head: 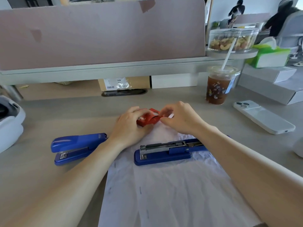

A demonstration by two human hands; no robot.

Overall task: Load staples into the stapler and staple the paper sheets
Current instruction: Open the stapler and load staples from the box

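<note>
A small red staple box (147,119) lies at the far end of the wrinkled white paper sheets (172,190). My left hand (129,128) grips the box from the left side. My right hand (182,119) pinches at the box's open right end with thumb and fingertips. A blue stapler (165,153) lies on the paper just in front of my hands, swung open so its metal staple channel faces up. A second blue stapler (73,147), closed, rests on the desk to the left, partly under my left forearm.
An iced drink cup with a straw (219,86) stands at the back right. A white phone (264,117) lies face down to the right. A white device (9,122) sits at the left edge, and a desk divider (98,35) rises behind.
</note>
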